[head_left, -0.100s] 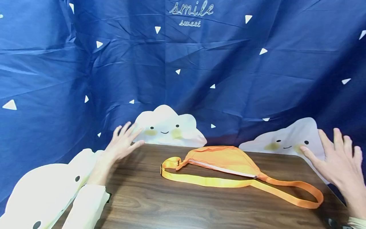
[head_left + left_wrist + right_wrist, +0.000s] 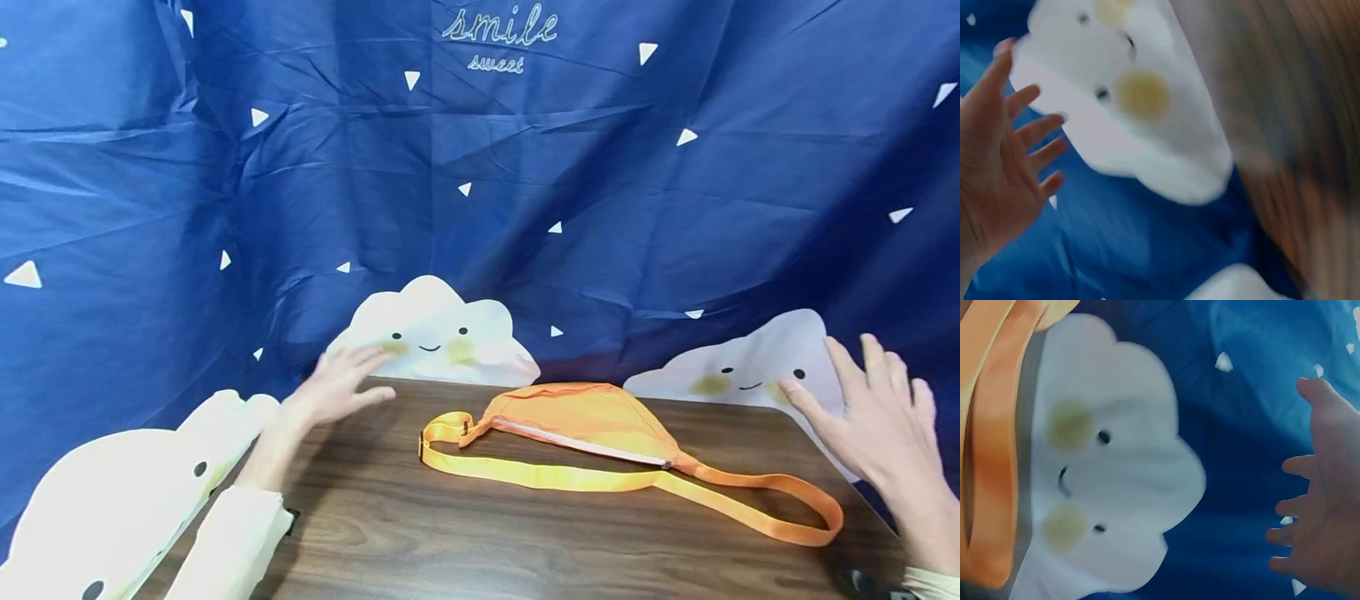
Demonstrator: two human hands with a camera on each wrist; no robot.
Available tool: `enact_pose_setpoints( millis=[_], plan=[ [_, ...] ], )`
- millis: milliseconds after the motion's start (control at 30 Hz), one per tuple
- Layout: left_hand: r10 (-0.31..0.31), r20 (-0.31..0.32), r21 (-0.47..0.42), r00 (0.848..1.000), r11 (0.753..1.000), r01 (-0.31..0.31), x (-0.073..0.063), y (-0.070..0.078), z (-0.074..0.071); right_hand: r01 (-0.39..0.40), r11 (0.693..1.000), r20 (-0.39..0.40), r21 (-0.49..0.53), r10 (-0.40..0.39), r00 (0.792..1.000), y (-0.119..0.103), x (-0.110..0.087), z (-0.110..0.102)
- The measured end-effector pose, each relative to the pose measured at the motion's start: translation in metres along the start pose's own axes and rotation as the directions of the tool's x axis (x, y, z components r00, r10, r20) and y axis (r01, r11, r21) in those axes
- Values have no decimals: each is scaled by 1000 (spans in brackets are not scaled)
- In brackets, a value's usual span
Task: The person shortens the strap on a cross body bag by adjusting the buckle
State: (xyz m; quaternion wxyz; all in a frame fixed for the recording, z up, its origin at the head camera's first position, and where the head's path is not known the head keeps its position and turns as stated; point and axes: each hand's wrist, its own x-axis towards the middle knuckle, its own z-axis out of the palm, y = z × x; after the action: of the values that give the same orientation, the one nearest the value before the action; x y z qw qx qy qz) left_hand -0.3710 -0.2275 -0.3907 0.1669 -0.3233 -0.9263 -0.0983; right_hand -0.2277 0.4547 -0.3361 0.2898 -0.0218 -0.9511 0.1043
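An orange waist bag (image 2: 588, 417) lies on the wooden table, its white zipper (image 2: 581, 442) facing the near side. Its yellow-orange strap (image 2: 540, 475) runs along the front and loops out to the right. My left hand (image 2: 337, 387) hovers left of the bag, fingers spread and holding nothing; the left wrist view shows its palm (image 2: 997, 162). On the other side, my right hand (image 2: 877, 412) is raised beyond the strap's loop with its fingers apart. In the right wrist view that hand (image 2: 1335, 494) touches nothing, and part of the strap (image 2: 994, 469) shows at the left edge.
A dark wood-grain table (image 2: 420, 542) carries the bag. Behind it hangs a blue curtain (image 2: 375, 192) printed with white triangles and smiling clouds. Part of this cloth, with a large white cloud (image 2: 112, 492), borders the table's left side. A small dark object (image 2: 862, 582) sits at the lower right.
My left hand has moved slightly right, toward the bag. My right hand has shifted a little left. The bag lies as before.
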Motion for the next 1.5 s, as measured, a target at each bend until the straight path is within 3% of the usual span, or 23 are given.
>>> enact_pose_setpoints(
  millis=[100,233,333,400,533,633,700,800,900,1033,1067,1133,1233,1333,1400,1500],
  plan=[
    [75,115,-53,991,996,-69,2,27,11,76,996,-41,40,-74,996,-16,3,0],
    [155,293,-50,943,988,-147,5,63,31,170,982,-39,78,-168,985,-46,4,5],
    [186,348,-14,919,981,-194,6,77,43,230,965,22,129,-235,972,-70,1,10],
    [198,349,-10,916,978,-208,6,82,46,266,949,58,170,-279,958,-84,-1,12],
    [256,287,-115,923,966,-233,10,90,42,291,921,123,261,-330,936,-115,-6,8],
    [311,219,-264,925,931,-251,17,104,34,343,858,136,381,-419,898,-141,-9,13],
    [354,165,-364,921,889,-276,25,115,28,374,807,141,458,-481,865,-160,-10,22],
    [402,83,-510,912,803,-307,39,134,21,357,738,181,573,-538,823,-188,-10,42],
    [424,11,-619,906,714,-327,54,150,16,325,710,220,624,-559,799,-210,-10,62],
    [416,-32,-651,909,682,-335,67,165,12,223,665,278,713,-560,780,-227,-12,82],
    [412,-36,-654,911,679,-333,68,168,12,165,641,295,749,-546,784,-229,-13,86],
    [407,-36,-659,913,677,-328,70,171,12,24,562,329,827,-518,790,-234,-14,92],
    [397,-40,-662,917,677,-322,70,173,12,-161,426,366,890,-459,810,-237,-15,99],
    [400,-43,-648,915,686,-330,70,172,15,-274,307,390,912,-434,812,-236,-16,103],
    [408,-53,-631,912,694,-347,71,170,16,-340,212,400,916,-428,810,-233,-16,103],
    [406,-89,-608,910,701,-372,72,168,16,-400,73,393,914,-408,824,-228,-13,98]
  ],
)
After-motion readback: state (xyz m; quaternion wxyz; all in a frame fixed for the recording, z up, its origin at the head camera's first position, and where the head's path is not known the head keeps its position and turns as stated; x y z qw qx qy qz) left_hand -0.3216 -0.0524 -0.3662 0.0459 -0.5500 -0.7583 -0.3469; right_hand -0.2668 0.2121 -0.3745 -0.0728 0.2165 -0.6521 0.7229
